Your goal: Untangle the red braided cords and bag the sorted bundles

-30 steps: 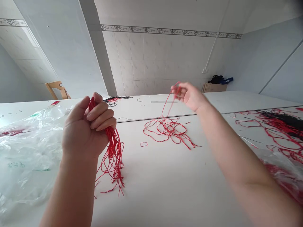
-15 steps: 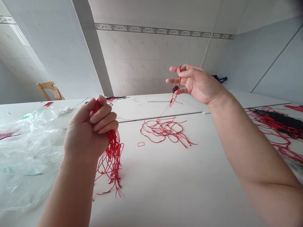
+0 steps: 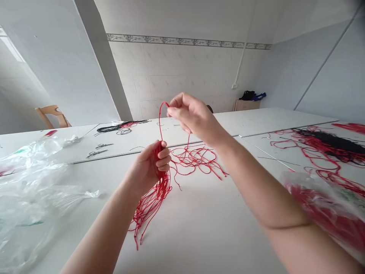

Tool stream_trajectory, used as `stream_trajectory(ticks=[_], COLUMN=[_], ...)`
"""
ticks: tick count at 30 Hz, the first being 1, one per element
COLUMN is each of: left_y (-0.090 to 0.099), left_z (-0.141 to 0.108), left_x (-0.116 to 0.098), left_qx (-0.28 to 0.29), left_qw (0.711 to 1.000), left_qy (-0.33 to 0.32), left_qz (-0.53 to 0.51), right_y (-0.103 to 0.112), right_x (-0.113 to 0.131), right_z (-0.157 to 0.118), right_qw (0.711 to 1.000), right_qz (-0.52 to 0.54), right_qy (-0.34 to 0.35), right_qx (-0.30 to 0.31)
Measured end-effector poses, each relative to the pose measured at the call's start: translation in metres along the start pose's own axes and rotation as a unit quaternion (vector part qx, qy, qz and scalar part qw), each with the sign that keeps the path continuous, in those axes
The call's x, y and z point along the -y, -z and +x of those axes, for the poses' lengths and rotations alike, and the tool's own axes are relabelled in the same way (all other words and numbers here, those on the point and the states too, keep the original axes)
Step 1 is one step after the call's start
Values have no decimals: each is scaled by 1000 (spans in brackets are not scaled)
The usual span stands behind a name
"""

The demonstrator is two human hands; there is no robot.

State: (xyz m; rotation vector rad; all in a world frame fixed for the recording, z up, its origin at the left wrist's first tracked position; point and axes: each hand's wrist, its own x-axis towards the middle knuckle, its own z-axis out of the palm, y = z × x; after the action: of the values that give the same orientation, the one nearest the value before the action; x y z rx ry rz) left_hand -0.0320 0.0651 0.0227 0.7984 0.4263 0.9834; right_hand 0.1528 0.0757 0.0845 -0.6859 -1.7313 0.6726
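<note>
My left hand is closed round a bundle of red cords, whose loose ends hang below the fist towards the table. Above and to the right, my right hand pinches a single red cord. That cord arches over from the pinch and runs down to the top of the left fist. Another length of red cord drops below the right hand. Behind the hands, a loose tangle of red cords lies on the white table.
Clear plastic bags spread over the left side. Two small scissors lie beyond them, near black cords. At right are piled black and red cords and a bag of red cords. A wooden chair stands behind.
My right hand has come left and down, from spread fingers to a pinch on the cord. My left hand, with its bundle, has shifted right, so the hands are closer together.
</note>
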Motion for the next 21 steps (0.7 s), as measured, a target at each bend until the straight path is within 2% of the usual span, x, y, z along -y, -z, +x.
stream_trajectory(ticks=[2, 7, 13, 16, 21], left_y=[0, 3, 4, 3, 3], left_z=[3, 8, 11, 12, 12], left_x=[6, 19, 28, 31, 34], left_qx=[-22, -45, -24, -38, -12], left_qw=[1000, 996, 991, 990, 992], left_qy=[3, -2, -16, -15, -18], left_qz=[16, 82, 132, 138, 124], right_y=[-10, -23, -19, -16, -15], right_x=[-7, -38, -51, -53, -53], right_z=[-21, -63, -72, -75, -80], right_qw=[999, 995, 988, 988, 990], right_qz=[8, 31, 39, 15, -4], right_qy=[15, -84, -137, -143, -130], right_qx=[-29, -38, -49, -56, -52])
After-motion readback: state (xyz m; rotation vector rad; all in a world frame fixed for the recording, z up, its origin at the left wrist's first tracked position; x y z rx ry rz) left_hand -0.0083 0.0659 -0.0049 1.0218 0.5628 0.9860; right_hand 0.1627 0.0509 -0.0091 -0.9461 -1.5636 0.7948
